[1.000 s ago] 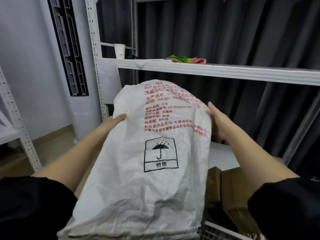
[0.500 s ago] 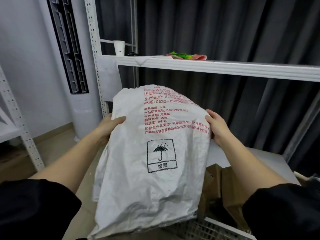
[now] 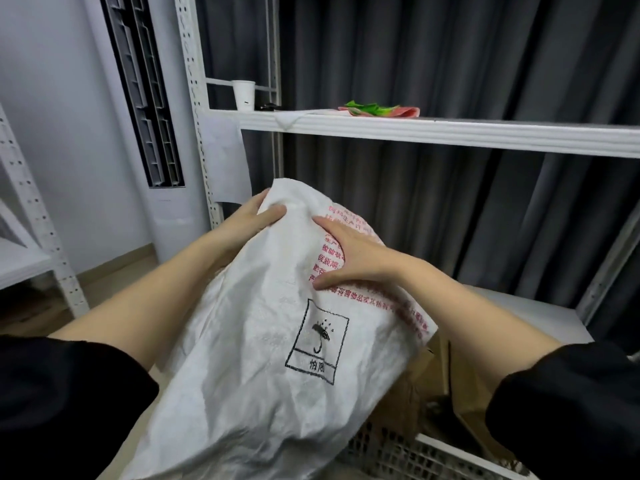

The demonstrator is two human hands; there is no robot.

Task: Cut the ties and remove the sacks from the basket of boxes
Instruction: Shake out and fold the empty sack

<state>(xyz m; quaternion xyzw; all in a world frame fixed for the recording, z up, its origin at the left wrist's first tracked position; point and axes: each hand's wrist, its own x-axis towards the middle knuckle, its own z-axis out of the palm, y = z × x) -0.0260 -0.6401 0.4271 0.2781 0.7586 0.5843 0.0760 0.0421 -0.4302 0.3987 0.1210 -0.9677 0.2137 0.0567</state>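
A white woven sack (image 3: 263,358) with red print and a black umbrella mark hangs in front of me, off to the left of the basket. My left hand (image 3: 249,220) grips the sack's bunched top corner. My right hand (image 3: 349,258) lies flat on the sack's upper face, fingers spread over the red print. Below at the right, the white mesh basket (image 3: 408,452) holds brown cardboard boxes (image 3: 460,386). No ties or cutting tool are in view.
A white metal shelf (image 3: 450,133) crosses above, carrying a paper cup (image 3: 244,95) and a green and pink cloth (image 3: 379,110). Dark curtains hang behind. A standing air conditioner (image 3: 145,98) and another rack (image 3: 38,220) are at the left.
The sack came down and folded in from the right. My right hand moved from its right edge onto its front face. My left hand now clutches the top corner.
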